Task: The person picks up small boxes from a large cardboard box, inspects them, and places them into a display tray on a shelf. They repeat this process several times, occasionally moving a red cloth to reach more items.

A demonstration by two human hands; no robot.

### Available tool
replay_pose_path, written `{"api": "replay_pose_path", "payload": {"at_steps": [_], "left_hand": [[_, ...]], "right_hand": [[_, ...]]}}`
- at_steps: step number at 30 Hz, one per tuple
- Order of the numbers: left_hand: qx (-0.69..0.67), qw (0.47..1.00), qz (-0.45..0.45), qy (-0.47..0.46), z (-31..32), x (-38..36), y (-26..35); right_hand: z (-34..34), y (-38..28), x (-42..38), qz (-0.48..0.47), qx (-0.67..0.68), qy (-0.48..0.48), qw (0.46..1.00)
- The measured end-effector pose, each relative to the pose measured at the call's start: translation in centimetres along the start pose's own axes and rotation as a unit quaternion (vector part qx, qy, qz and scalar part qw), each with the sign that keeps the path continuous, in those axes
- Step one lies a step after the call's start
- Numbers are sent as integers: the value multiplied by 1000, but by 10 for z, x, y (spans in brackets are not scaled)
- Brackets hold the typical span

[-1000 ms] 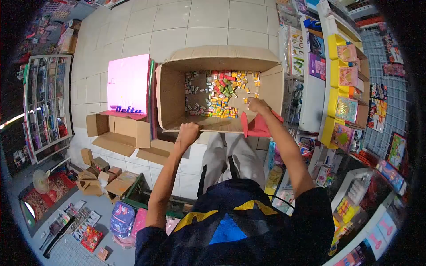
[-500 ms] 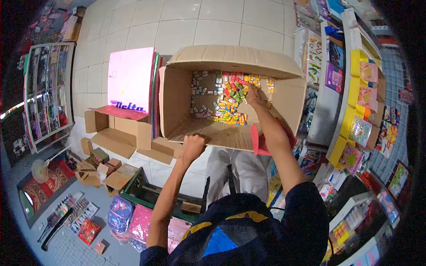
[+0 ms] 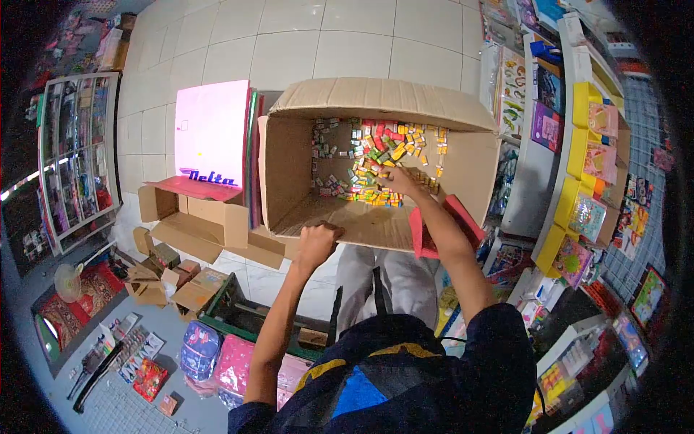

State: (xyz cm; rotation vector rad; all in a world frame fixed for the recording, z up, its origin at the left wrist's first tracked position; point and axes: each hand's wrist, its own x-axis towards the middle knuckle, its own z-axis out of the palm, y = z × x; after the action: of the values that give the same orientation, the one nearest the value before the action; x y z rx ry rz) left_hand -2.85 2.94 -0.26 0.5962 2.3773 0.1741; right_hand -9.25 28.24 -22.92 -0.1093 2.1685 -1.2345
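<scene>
A large open cardboard box (image 3: 390,92) stands in front of me on the tiled floor. Inside it lie many small colourful packets (image 3: 376,197), yellow, red, green and white. My left hand (image 3: 318,242) is closed over the near edge of the box, towards its left corner. My right hand (image 3: 397,181) reaches inside, over the packets at the right of the pile; its fingers are bent, and what they hold, if anything, is too small to make out. A red flap or sheet (image 3: 463,219) hangs at the near right edge, beside my right forearm.
A pink "Delta" board (image 3: 211,134) stands left of the box, with a smaller open carton (image 3: 189,224) below it. A green crate (image 3: 235,318) and wrapped bags (image 3: 235,365) are at lower left. Shelves with yellow trays (image 3: 578,170) line the right.
My right hand has moved left and nearer to me inside the box. Some yellow packets now lie differently at the upper right of the pile. My left hand keeps its place on the edge.
</scene>
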Motion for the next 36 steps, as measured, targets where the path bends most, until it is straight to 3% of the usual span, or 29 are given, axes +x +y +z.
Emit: {"api": "replay_pose_path", "payload": {"at_steps": [2,3,6,7,10,16,17,19,21,24,25,31,34,35,36], "left_hand": [[3,1000,-11,-18,2,0,-1],[-4,1000,-10,-7,5,-1,-2],[-17,1000,-5,9,7,-2,-2],[-14,1000,-3,7,7,-2,-2],[-1,1000,-7,9,24,0,-9],[14,999,-12,-28,12,-2,-5],[28,999,-14,-32,11,-2,-5],[12,1000,-11,-11,6,-5,-2],[-5,1000,-12,-4,3,-5,-1],[-17,1000,-20,-14,3,-4,0],[-9,1000,-20,-17,3,-3,0],[2,1000,-17,-1,9,-7,-2],[-10,1000,-8,9,6,-6,-1],[-19,1000,-6,17,5,-6,0],[-9,1000,-5,25,7,-5,-1]], "right_hand": [[14,22,15,50,41,168,984],[10,29,16,53,-29,266,962],[2,34,25,229,-80,272,931],[3,33,23,250,-117,287,917],[-6,30,36,322,-48,198,925],[14,8,52,364,-13,306,879],[36,52,71,353,-45,306,883],[32,36,70,371,-51,313,873],[17,23,62,390,-5,259,883],[22,44,61,364,-59,242,897],[36,72,65,329,-34,299,895],[29,0,27,211,95,401,887],[27,18,13,135,43,259,955],[15,2,7,212,0,150,966],[21,11,9,172,-33,172,969]]}}
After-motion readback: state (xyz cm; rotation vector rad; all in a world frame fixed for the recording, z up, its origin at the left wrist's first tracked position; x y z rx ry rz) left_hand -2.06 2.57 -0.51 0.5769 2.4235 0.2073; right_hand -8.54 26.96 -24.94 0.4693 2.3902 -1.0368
